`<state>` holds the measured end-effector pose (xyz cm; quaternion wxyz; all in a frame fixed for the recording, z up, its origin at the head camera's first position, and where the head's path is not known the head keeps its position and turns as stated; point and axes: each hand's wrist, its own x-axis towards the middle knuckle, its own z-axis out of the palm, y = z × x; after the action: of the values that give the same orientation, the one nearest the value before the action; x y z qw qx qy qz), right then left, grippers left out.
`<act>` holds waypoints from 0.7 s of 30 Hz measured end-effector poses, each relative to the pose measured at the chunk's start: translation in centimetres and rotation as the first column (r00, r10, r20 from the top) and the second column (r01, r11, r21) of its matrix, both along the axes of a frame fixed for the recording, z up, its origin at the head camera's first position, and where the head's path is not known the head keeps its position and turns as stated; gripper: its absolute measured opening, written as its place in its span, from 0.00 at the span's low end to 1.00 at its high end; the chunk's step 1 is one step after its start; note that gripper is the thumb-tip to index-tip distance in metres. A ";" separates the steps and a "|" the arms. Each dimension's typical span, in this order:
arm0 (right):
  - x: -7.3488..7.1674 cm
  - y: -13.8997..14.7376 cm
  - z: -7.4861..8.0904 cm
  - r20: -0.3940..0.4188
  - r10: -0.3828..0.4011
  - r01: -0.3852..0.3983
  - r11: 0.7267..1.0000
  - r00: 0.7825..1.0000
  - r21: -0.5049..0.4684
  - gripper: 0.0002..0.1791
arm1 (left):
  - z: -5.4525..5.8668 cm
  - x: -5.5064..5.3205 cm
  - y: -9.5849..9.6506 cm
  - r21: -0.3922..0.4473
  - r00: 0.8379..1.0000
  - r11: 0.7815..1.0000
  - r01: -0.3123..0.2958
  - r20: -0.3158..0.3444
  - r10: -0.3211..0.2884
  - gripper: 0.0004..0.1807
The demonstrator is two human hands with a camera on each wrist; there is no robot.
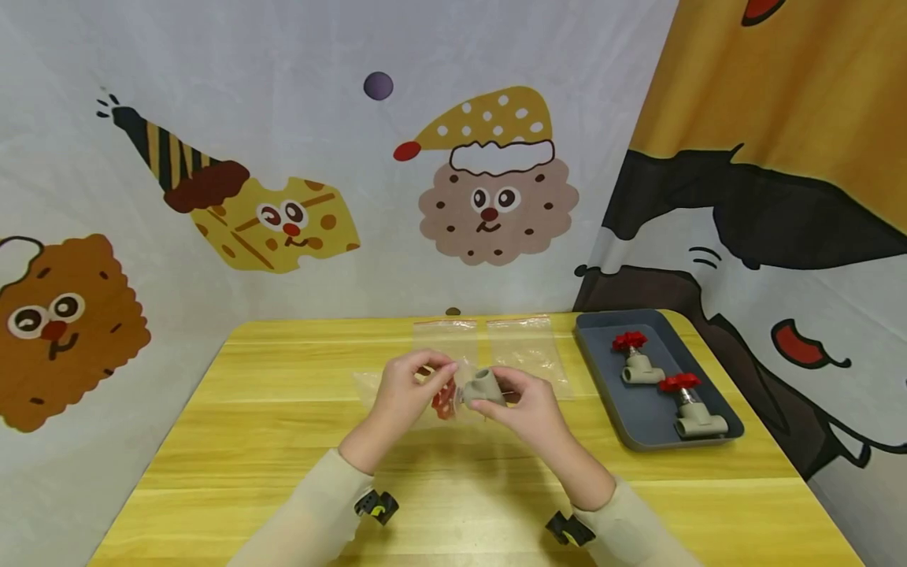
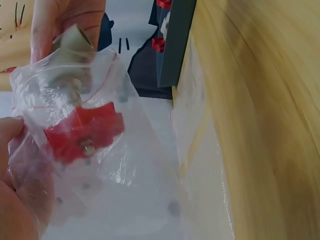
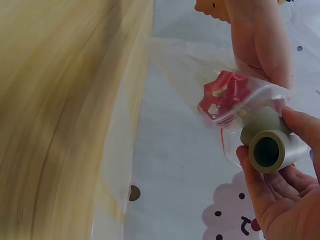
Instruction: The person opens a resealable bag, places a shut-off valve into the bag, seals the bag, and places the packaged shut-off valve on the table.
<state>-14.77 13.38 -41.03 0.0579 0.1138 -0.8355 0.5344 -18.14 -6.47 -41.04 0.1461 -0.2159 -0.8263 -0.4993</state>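
A valve [image 1: 484, 387] with a grey-beige pipe body and a red handwheel is held above the table by my right hand [image 1: 527, 402], which grips the body between thumb and fingers. Its red handwheel [image 2: 85, 131] is inside a clear plastic bag [image 2: 135, 165], and part of the body sticks out of the bag's mouth. My left hand [image 1: 405, 398] pinches the bag's edge beside the handwheel. In the right wrist view the round open end of the pipe body [image 3: 269, 151] faces the camera.
A grey tray [image 1: 615, 409] at the right of the wooden table [image 1: 283, 441] holds two similar valves, one nearer [image 1: 697, 421] and one farther [image 1: 641, 370]. Two flat clear bags lie at the back, a left one [image 1: 446, 335] and a right one [image 1: 527, 346]. A printed curtain [image 1: 298, 102] hangs behind.
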 end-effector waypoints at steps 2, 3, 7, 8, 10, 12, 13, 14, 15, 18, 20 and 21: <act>0.0 -0.3 -0.1 0.013 0.004 -0.004 1.000 1.000 -0.008 0.24 | 0.2 0.1 0.1 0.032 1.000 0.999 0.005 0.014 -0.005 0.05; 0.0 -0.4 -0.1 0.021 0.009 -0.008 1.000 1.000 -0.016 0.24 | 0.3 0.1 0.2 0.041 1.000 0.999 0.006 0.018 -0.007 0.05; 0.1 -1.1 -0.2 0.054 0.016 -0.013 0.999 0.998 -0.051 0.24 | 0.4 0.2 0.3 0.056 1.000 0.998 0.011 0.028 -0.013 0.05; 0.1 -1.2 -0.1 0.058 0.014 -0.011 0.998 0.998 -0.054 0.24 | 0.4 0.2 0.3 0.056 1.000 0.998 0.012 0.028 -0.013 0.06; 0.3 -1.7 0.0 0.056 0.009 -0.006 0.999 0.998 -0.047 0.25 | 0.5 0.2 0.4 0.055 0.999 0.998 0.014 0.036 -0.016 0.07; 0.4 -2.1 0.1 0.047 0.014 -0.012 1.000 0.999 -0.025 0.25 | 0.6 0.3 0.4 0.057 0.998 0.998 0.018 0.059 -0.022 0.08; 0.5 -2.4 0.2 0.040 0.019 -0.018 1.000 0.999 -0.010 0.24 | 0.6 0.3 0.4 0.053 0.997 0.998 0.019 0.068 -0.022 0.08; 0.6 -2.6 0.3 0.031 0.026 -0.026 1.000 0.999 0.003 0.24 | 0.6 0.4 0.5 0.047 0.997 0.999 0.017 0.071 -0.021 0.09; 0.6 -2.7 0.3 0.022 0.031 -0.031 0.999 0.999 0.015 0.23 | 0.7 0.4 0.5 0.042 0.997 0.999 0.017 0.075 -0.020 0.09; 0.8 -3.1 0.2 -0.008 0.041 -0.041 0.998 0.999 0.049 0.22 | 0.6 0.4 0.5 0.028 0.997 1.000 0.013 0.077 -0.015 0.08; 0.8 -3.1 0.1 -0.022 0.039 -0.037 0.997 0.999 0.067 0.21 | 0.4 0.4 0.5 0.024 0.997 1.000 0.011 0.072 -0.013 0.08; 0.9 -3.1 0.0 -0.024 0.037 -0.035 0.996 0.999 0.079 0.21 | 0.4 0.4 0.5 0.026 0.997 1.000 0.014 0.077 -0.016 0.07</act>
<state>-13.91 10.28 -41.04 0.0546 0.1379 -0.8530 0.5005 -17.70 -6.01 -40.68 0.1132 -0.2008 -0.8231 -0.5190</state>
